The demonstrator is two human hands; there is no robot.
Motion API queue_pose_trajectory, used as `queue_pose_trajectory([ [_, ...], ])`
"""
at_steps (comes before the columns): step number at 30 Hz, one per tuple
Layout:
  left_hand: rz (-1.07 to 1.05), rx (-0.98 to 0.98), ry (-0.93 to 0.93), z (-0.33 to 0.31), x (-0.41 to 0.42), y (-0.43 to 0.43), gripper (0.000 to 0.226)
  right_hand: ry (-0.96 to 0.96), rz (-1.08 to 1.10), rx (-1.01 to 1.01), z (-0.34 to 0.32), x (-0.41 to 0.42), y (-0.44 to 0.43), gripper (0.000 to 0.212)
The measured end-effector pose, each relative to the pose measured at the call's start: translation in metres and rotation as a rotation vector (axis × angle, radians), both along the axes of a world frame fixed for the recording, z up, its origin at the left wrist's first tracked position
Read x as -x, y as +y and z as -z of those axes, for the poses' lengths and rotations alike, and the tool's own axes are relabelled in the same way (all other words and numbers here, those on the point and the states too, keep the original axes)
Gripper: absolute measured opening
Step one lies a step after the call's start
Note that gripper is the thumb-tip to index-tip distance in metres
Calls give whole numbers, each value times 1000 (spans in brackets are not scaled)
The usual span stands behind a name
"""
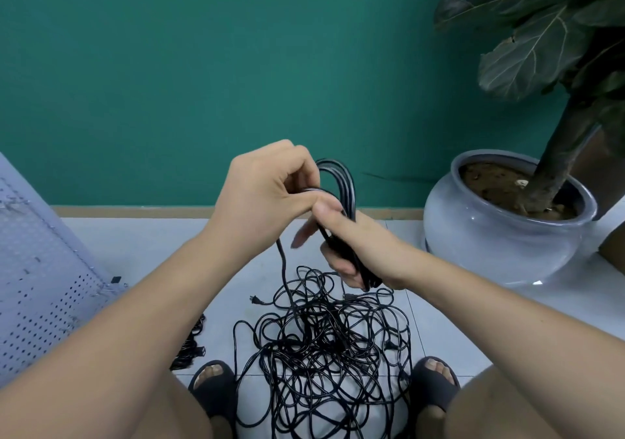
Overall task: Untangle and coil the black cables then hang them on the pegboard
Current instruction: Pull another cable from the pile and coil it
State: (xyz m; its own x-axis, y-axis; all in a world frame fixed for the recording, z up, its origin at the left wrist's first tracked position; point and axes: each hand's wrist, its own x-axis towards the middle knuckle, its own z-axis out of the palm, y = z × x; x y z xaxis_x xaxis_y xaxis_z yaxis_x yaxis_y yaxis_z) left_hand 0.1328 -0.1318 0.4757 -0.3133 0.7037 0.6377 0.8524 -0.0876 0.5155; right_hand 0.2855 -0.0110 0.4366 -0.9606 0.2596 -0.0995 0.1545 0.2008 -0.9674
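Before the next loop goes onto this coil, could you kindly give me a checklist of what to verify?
1. Grip on the coil: ok. The right hand has its fingers curled round the lower part.
2. Hold on the trailing strand: ok. The left hand pinches it at the coil's top.
3. Strand free to feed: not ok. It drops into the tangled heap on the floor.
4. Plug end located: cannot tell. One plug shows at the heap's left edge, but which cable it ends is unclear.
5. Hooks ready: cannot tell. The pegboard leans at the left; any hooks are too small to make out.
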Motion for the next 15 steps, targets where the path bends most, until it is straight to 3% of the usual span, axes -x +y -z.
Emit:
queue_pose_trajectory([
  [5,53,96,204,6,5,3,18,-245,-95,-217,-1,-5,7,62],
  [11,61,22,240,10,9,7,11,-138,-72,-180,-8,-7,10,59],
  [13,38,0,125,14,9,11,19,-121,-92,-153,-9,-9,9,59],
  [15,103,53,-202,17,9,14,33,-102,-96,-139,-9,-10,7,57],
])
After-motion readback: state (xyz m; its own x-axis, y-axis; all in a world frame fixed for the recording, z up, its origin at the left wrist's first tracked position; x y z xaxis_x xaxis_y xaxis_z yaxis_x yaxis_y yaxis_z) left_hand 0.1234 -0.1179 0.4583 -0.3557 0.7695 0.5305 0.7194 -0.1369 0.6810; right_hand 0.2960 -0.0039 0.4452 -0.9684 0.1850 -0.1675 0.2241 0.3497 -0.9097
